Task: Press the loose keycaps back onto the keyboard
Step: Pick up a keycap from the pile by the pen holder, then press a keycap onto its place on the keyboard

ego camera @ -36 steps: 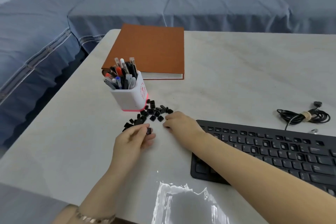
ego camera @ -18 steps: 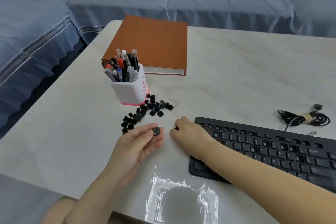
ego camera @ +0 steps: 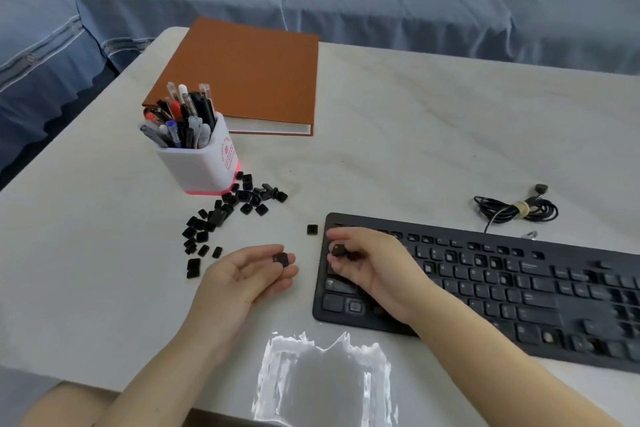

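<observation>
Left hand (ego camera: 242, 276), right hand (ego camera: 370, 265) pinch square black keycaps (ego camera: 280, 258).

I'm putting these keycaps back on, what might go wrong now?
The keycap in your left hand looks barely pinched and may drop. The lone keycap beside the keyboard could get swept off by your right hand. The keycap pile crowds the pen holder, so grabbing there might tip it.

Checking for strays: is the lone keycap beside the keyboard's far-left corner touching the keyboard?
Apart. The head view shows a strip of pale table between the lone keycap and the left edge of the keyboard.
</observation>
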Demonstrator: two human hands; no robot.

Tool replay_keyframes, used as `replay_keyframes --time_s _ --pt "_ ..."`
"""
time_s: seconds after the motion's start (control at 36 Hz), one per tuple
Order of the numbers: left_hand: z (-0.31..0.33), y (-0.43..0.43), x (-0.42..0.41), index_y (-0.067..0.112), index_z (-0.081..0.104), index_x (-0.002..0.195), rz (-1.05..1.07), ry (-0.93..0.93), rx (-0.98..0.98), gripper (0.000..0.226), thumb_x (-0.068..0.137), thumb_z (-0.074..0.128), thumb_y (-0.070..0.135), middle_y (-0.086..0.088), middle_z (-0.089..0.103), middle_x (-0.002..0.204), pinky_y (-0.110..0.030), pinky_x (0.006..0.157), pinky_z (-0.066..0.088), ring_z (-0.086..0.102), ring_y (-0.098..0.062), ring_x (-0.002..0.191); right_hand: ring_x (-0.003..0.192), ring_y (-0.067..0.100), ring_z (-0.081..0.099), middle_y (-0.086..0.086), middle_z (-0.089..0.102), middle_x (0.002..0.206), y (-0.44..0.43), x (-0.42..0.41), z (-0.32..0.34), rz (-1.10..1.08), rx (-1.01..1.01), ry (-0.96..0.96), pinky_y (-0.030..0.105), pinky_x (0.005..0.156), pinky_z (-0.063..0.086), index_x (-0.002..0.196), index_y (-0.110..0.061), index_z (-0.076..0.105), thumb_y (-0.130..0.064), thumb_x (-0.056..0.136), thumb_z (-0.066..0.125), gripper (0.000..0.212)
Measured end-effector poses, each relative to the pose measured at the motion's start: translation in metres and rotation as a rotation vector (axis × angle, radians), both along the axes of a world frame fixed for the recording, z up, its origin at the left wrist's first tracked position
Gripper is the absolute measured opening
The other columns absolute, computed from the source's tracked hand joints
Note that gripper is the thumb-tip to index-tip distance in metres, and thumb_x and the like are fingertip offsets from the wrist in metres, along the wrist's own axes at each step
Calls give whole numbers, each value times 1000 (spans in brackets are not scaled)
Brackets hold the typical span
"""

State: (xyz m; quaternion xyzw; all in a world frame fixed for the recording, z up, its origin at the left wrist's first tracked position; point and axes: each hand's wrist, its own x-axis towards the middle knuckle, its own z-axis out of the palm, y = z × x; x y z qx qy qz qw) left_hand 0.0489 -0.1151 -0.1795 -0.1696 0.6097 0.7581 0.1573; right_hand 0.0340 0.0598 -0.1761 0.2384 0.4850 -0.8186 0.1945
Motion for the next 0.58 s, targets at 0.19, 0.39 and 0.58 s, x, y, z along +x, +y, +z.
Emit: replay_keyframes --time_s 0.19,0.39,0.58 --pt "-5 50 7 6 66 93 -202 78 -98 17 85 59 -7 -12 73 76 -16 61 54 71 -16 68 58 8 50 -3 56 63 57 36 -2 145 375 57 18 56 45 85 -10 69 -7 87 58 11" --pt "-5 102 17 17 69 87 -380 131 -174 20 82 66 -1 -4 73 72 -17 70 54 69 -13 70 48 -2 41 -13 45 51 97 64 2 200 681 287 11 53 33 88 -24 70 -15 76 74 15" --pt "-3 142 27 13 68 89 -488 142 -140 20 83 63 -5 -1 72 69 -18 69 54 69 -12 70 49 4 31 -12 31 45 128 82 1 153 836 362 12 55 30 78 -29 71 -19 72 77 14"
